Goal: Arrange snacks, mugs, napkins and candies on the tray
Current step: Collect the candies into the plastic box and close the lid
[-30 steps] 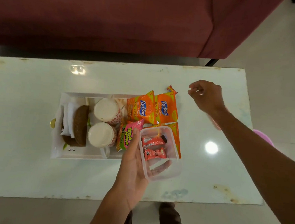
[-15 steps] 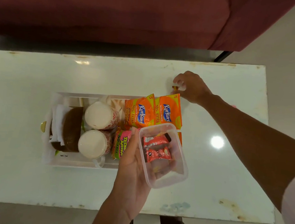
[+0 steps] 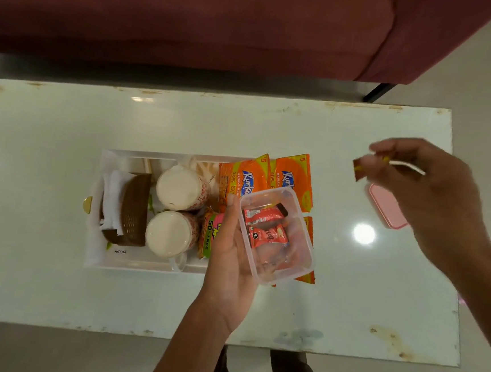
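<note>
A white tray (image 3: 95, 257) lies on the table and holds two mugs (image 3: 182, 187), a brown wicker napkin holder (image 3: 134, 208) with white napkins, and orange snack packets (image 3: 291, 175). My left hand (image 3: 228, 252) grips a clear plastic container (image 3: 297, 258) with red candies (image 3: 265, 217) inside, held over the tray's right end. My right hand (image 3: 427, 195) hovers above the table to the right, pinching a small brown and yellow candy (image 3: 358, 169) between its fingertips.
A pink lid (image 3: 384, 208) lies on the table under my right hand. The pale marble table (image 3: 51, 121) has a maroon sofa (image 3: 193, 18) behind it. My legs show below the table's near edge.
My right hand picked a small candy off the table beside the orange packets and lifted it to the right. My left hand kept holding the container.
</note>
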`<state>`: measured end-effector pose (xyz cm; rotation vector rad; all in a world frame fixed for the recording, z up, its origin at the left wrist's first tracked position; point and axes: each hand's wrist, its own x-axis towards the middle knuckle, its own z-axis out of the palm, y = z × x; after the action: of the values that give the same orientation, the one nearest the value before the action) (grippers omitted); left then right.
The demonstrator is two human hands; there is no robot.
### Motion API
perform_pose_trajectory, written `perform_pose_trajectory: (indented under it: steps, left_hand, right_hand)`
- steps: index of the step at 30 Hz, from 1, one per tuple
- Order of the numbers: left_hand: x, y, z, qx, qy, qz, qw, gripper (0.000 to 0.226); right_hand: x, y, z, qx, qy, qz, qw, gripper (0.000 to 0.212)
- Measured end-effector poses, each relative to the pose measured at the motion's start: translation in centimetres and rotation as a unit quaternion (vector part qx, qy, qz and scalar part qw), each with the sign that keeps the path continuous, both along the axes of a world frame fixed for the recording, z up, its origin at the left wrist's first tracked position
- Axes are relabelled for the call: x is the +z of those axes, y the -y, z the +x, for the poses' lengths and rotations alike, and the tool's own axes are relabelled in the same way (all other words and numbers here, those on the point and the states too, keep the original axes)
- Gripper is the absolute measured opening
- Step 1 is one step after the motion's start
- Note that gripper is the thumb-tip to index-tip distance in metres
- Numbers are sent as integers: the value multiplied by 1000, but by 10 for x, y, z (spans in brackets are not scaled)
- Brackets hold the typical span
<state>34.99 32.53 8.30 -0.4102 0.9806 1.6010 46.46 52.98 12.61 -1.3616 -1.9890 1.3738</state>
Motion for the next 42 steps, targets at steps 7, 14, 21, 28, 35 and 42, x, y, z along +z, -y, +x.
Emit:
perform_pose_trajectory:
  steps: [7, 14, 21, 28, 35, 42]
  left_hand:
    - [15, 4, 8, 5, -18, 0, 1000, 61]
    - [21, 26, 8, -12, -35, -7, 999, 56]
    - [20, 35, 17, -21, -29, 8, 999, 60]
    - [20, 28, 38, -14, -38, 13, 999, 53]
    - [15, 12, 70, -16, -18, -1, 1000, 60]
    - [6, -6, 86, 5, 6, -8, 1000, 65]
  right_hand:
    - [35, 124, -5, 141, 60, 100, 983, 21]
    - [26, 167, -4, 188, 208, 242, 929, 26]
    - [31, 118, 32, 6, 144, 253, 957, 12]
    - [-70, 0, 90, -30, 315, 96, 944, 53]
    - [-142, -42, 94, 44, 368, 87, 925, 92]
    - [-165, -55, 88, 97, 398, 157, 899, 90]
